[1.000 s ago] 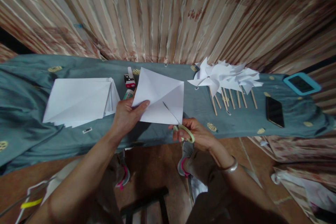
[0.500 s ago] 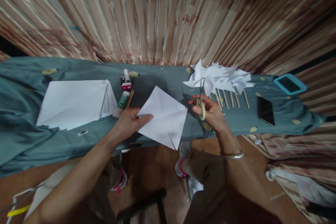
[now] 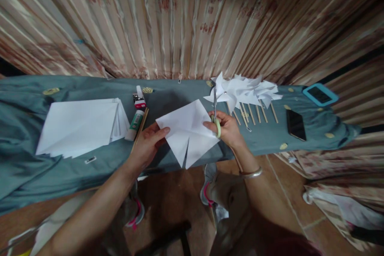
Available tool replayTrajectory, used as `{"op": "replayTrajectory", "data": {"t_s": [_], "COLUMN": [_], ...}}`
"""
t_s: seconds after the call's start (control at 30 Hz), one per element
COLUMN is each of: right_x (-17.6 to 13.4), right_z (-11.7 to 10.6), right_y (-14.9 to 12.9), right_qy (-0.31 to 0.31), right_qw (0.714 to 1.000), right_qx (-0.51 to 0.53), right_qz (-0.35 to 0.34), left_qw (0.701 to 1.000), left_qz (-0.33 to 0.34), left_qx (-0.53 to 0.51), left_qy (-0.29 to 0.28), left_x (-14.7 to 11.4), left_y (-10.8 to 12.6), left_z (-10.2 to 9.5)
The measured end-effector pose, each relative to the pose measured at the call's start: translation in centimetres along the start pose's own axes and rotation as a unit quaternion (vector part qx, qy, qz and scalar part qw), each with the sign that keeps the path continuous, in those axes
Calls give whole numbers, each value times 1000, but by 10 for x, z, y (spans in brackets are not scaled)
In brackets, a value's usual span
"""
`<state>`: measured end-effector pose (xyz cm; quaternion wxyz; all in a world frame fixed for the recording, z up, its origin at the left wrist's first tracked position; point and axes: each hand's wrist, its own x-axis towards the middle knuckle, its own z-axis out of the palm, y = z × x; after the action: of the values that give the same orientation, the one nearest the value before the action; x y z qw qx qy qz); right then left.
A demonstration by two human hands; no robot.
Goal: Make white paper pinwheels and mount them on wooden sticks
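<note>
A square sheet of white paper (image 3: pixel 187 128) hangs in front of me, slit from its near corner toward the middle. My left hand (image 3: pixel 147 144) pinches its left corner between thumb and fingers. With my right hand (image 3: pixel 225 127) I hold scissors (image 3: pixel 217 122) with pale green handles, blades pointing up and away. The right thumb also rests on the sheet's right side. Beyond the right hand lie several white paper pinwheels (image 3: pixel 240 90) on wooden sticks (image 3: pixel 251 114), bunched together.
A stack of white paper (image 3: pixel 78 124) lies left on the teal cloth (image 3: pixel 174 90). Near my left hand are a glue stick (image 3: pixel 135 124), wooden sticks (image 3: pixel 143 122) and a small red-and-white box (image 3: pixel 139 102). To the right lie a phone (image 3: pixel 296 125) and a blue-framed device (image 3: pixel 320 94). A curtain (image 3: pixel 156 28) hangs behind.
The paper has turned, bringing its slit corner leftward and the cut into plainer view. My right hand has moved left with the scissors, and its thumb now meets the sheet.
</note>
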<state>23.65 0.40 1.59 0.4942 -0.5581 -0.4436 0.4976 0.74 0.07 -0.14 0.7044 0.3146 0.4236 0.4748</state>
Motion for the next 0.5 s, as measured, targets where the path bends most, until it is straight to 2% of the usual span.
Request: {"op": "replayTrajectory", "data": {"t_s": [0.2, 0.37, 0.5], "right_x": [1, 0, -3], "right_z": [12, 15, 14], "right_y": [1, 8, 6], "right_qy": [27, 56, 63], "right_qw": [999, 997, 995], "right_qx": [-1, -14, -20], "right_qz": [-19, -57, -76], "left_qw": [994, 992, 992], "left_qz": [-109, -120, -87], "left_qx": [-22, 27, 89], "left_qy": [-19, -11, 18], "left_x": [-9, -10, -6], "left_y": [-13, -21, -20], "left_z": [14, 16, 9]}}
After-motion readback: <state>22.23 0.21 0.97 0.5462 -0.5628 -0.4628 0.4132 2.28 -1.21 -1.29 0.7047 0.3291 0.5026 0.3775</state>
